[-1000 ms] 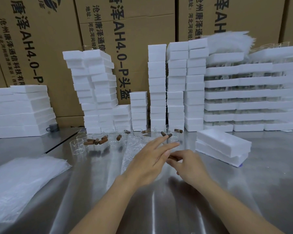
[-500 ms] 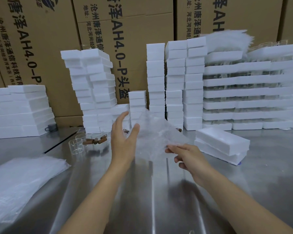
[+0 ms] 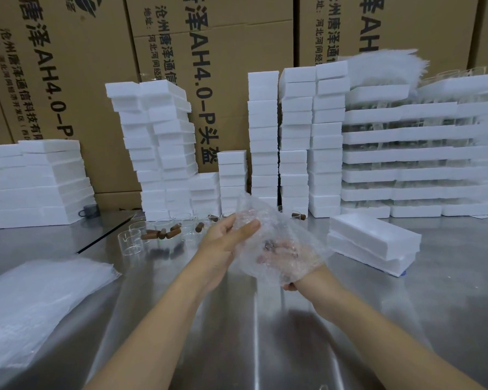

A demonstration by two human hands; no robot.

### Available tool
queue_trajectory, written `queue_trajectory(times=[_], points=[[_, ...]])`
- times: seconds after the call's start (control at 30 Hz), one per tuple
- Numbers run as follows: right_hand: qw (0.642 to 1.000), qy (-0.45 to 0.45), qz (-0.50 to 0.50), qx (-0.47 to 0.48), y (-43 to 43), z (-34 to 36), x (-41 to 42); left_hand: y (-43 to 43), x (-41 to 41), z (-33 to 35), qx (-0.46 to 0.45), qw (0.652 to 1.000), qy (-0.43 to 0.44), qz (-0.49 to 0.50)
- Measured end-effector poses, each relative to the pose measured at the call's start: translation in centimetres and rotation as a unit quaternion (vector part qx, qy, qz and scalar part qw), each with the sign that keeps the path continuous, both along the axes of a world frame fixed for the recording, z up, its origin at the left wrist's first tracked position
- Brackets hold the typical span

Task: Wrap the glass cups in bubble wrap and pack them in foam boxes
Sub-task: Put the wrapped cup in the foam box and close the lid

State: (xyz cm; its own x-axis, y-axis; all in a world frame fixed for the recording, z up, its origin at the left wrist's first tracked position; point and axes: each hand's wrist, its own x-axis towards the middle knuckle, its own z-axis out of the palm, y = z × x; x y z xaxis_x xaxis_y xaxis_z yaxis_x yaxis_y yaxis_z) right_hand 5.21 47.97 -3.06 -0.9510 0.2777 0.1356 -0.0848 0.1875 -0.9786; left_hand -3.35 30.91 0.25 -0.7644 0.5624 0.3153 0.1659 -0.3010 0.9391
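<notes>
Centre frame: left hand (image 3: 223,244) pinches bubble wrap (image 3: 268,218) draped over right hand (image 3: 289,258), whose finger state can't be told. Glass cups (image 3: 158,233) centre-left sit unwrapped and the foam box (image 3: 373,240) at right is closed, so likely early going.

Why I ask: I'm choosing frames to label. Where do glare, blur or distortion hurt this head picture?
Head view: glare streaks down the steel table; the bubble wrap veils the right hand, so its grip is unreadable; the left hand shows clearly; the foam stacks lean, bowed by wide-angle distortion; the glass cups are faint against reflections.
</notes>
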Motion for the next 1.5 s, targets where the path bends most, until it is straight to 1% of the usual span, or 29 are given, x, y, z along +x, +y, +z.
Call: queue_trajectory(times=[0.07,0.13,0.17,0.23,0.27,0.4,0.5,0.63,0.8,0.87,0.97,1.03,1.1,1.17,1.23,1.3,1.33,1.4,1.43,1.5], points=[[1.0,-0.023,0.012,-0.017,0.1,-1.1,-0.1,0.6,0.7,-0.1,-0.008,1.0,0.004,-0.01],[0.999,-0.043,-0.026,0.009,0.4,-1.8,-0.1,1.4,1.4,-0.3,-0.024,1.0,0.013,0.001],[0.999,-0.035,-0.034,0.003,0.4,-1.9,-0.3,1.9,1.8,-0.5,-0.031,0.999,0.016,0.008],[0.998,-0.016,-0.033,-0.045,0.4,-1.9,-0.2,2.9,2.5,-0.8,-0.036,0.999,0.008,0.014],[0.998,-0.012,-0.032,-0.054,0.4,-1.8,-0.3,3.3,2.7,-1.0,-0.035,0.999,0.007,0.019],[0.997,-0.032,-0.044,-0.063,0.5,-2.1,-0.5,3.5,2.8,-1.2,-0.04,0.998,0.007,0.039],[0.997,-0.043,-0.05,-0.051,0.9,-2.6,-0.9,3.4,2.9,-1.2,-0.05,0.998,0.012,0.039],[0.997,-0.046,-0.052,-0.024,1.0,-3.1,-1.3,3.8,3.4,-1.4,-0.043,0.998,-0.029,0.048],[0.996,-0.06,-0.048,-0.05,0.8,-3.1,-1.2,4.3,4.0,-1.5,-0.024,0.995,-0.086,0.035],[0.995,-0.073,-0.049,-0.057,1.0,-3.2,-1.1,4.3,3.7,-1.6,-0.023,0.995,-0.094,0.02],[0.993,-0.077,-0.055,-0.068,1.2,-3.0,-1.0,3.6,2.5,-1.0,-0.04,0.996,-0.073,-0.021],[0.993,-0.077,-0.054,-0.073,1.4,-2.4,-0.8,2.8,1.3,-0.8,-0.072,0.996,-0.039,-0.037],[0.995,-0.069,-0.035,-0.064,1.6,-1.6,-0.2,1.9,0.6,-1.0,-0.118,0.992,0.002,-0.035],[0.998,-0.043,0.002,-0.037,1.5,-0.9,0.4,1.5,0.3,-1.3,-0.138,0.99,0.018,-0.038],[0.999,-0.017,0.039,-0.022,1.2,-0.3,1.0,1.6,0.4,-1.3,-0.121,0.992,0.002,-0.038],[0.998,-0.023,0.058,-0.02,1.0,0.0,1.3,1.9,0.7,-1.3,-0.089,0.995,-0.005,-0.046],[0.998,-0.031,0.059,-0.017,0.9,0.0,1.4,2.0,1.0,-1.2,-0.074,0.996,-0.003,-0.05],[0.998,-0.053,0.034,0.024,0.9,0.0,1.5,2.3,1.5,-1.3,-0.049,0.998,-0.005,-0.05],[0.998,-0.054,0.023,0.023,0.9,-0.2,1.4,2.5,1.7,-1.3,-0.039,0.998,-0.009,-0.047],[0.998,-0.039,0.005,-0.054,1.0,-0.4,1.2,2.9,2.0,-1.5,-0.024,0.999,-0.02,-0.038]])
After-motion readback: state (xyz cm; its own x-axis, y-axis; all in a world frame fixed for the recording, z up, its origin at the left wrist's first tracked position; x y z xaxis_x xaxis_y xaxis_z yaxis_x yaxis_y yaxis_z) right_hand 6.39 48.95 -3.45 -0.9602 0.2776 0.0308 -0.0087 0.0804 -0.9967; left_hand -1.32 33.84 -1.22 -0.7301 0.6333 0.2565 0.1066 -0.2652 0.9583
